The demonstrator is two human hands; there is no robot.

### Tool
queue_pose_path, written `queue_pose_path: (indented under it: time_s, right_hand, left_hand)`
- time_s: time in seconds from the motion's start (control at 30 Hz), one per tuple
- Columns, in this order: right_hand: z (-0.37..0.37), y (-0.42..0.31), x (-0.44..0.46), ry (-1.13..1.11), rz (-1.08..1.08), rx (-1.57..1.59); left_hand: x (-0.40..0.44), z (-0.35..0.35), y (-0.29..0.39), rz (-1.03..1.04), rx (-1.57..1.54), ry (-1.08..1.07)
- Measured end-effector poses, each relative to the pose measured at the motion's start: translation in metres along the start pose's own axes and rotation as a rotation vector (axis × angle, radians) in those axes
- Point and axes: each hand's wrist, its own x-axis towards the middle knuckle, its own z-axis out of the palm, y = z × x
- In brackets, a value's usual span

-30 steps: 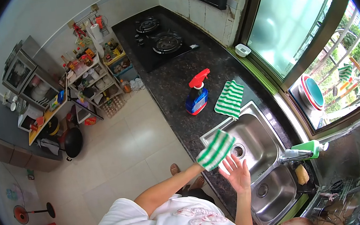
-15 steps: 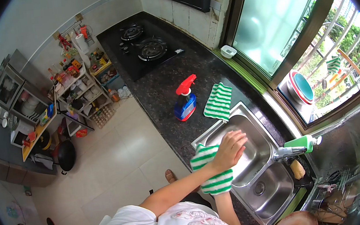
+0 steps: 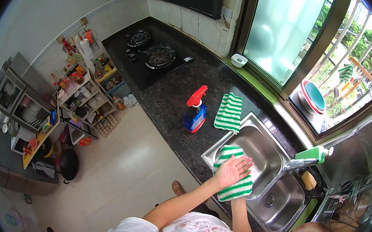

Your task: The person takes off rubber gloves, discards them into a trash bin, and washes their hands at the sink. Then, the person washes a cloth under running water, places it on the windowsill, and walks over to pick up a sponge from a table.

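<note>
My left hand (image 3: pixel 233 171) lies palm up and open on a green-and-white striped cloth (image 3: pixel 235 191) above the sink's near-left edge. The cloth hides my right hand, which holds it from below; only the wrist and forearm (image 3: pixel 240 213) show. A second striped cloth (image 3: pixel 228 112) lies flat on the dark counter beyond the sink (image 3: pixel 263 153). Left of that cloth stands a blue spray bottle (image 3: pixel 195 115) with a red trigger head.
A gas stove (image 3: pixel 159 56) is set into the far counter. The faucet (image 3: pixel 299 163) and a green bottle (image 3: pixel 312 154) are right of the sink, near a yellowish sponge (image 3: pixel 309 180). A dish rack (image 3: pixel 351 198) stands at lower right, beneath the open window.
The cloth has passed from covering my left hand to lying over my right hand. My left hand first crossed above it, then turned palm up. The view has shifted slightly.
</note>
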Motion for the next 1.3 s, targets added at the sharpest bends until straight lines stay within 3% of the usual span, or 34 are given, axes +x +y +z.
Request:
queue_pose_path:
  time_s: [0.07,0.27,0.4,0.43,0.47,0.5,0.57,0.6,0.63,0.67,0.73,0.8,0.87,0.93,1.03,1.13,1.17,1.3]
  right_hand:
    - [-0.002,-0.003,0.010,-0.023,-0.015,0.041]
    - [0.033,-0.047,0.089,-0.260,0.056,0.252]
    - [0.136,-0.033,0.188,-0.236,0.080,-0.225]
    - [0.157,-0.022,0.218,-0.460,0.246,0.006]
    - [0.157,-0.019,0.262,-0.570,0.187,-0.220]
    - [0.181,-0.012,0.289,-0.185,0.161,-0.462]
    - [0.167,0.019,0.343,0.166,-0.162,-1.500]
    - [0.130,0.020,0.390,-0.046,-0.506,-1.958]
    - [0.133,0.027,0.394,0.115,-0.461,-2.001]
    - [0.139,0.035,0.385,0.180,-0.572,-2.066]
    - [0.108,0.019,0.397,0.099,-0.630,-1.916]
    - [0.065,-0.011,0.394,0.174,-0.587,-1.872]
    - [0.041,-0.039,0.366,0.516,-0.481,-2.077]
    - [0.013,-0.063,0.347,0.633,-0.640,-2.251]
    - [0.001,-0.072,0.322,0.782,-0.641,-2.396]
    - [0.001,-0.068,0.312,0.812,-0.572,-2.473]
    - [-0.002,-0.063,0.312,0.824,-0.670,-2.501]
    - [-0.007,-0.055,0.304,0.780,-0.732,-2.622]
  left_hand:
    - [0.003,0.007,0.009,-0.014,-0.108,0.005]
    - [-0.024,0.062,0.034,-0.024,0.289,-0.146]
    - [-0.058,0.055,0.067,0.020,0.303,-0.058]
    - [-0.065,0.047,0.073,0.053,0.296,-0.038]
    - [-0.072,0.040,0.077,0.053,0.299,-0.033]
    - [-0.078,0.031,0.080,0.076,0.268,0.006]
    - [-0.087,0.015,0.084,0.094,0.206,0.063]
    - [-0.090,0.011,0.085,0.088,0.208,0.067]
    - [-0.094,0.008,0.087,0.081,0.221,0.091]
    - [-0.099,0.005,0.091,0.074,0.234,0.117]
    - [-0.109,-0.001,0.098,0.075,0.234,0.151]
    - [-0.120,-0.005,0.108,0.121,0.217,0.159]
    - [-0.131,-0.007,0.117,0.144,0.215,0.179]
    - [-0.140,-0.011,0.125,0.162,0.219,0.205]
    - [-0.144,-0.018,0.134,0.155,0.239,0.274]
    - [-0.135,-0.018,0.136,0.116,0.308,0.341]
    - [-0.128,-0.018,0.136,0.095,0.388,0.358]
    - [-0.100,-0.017,0.132,0.057,0.601,0.413]
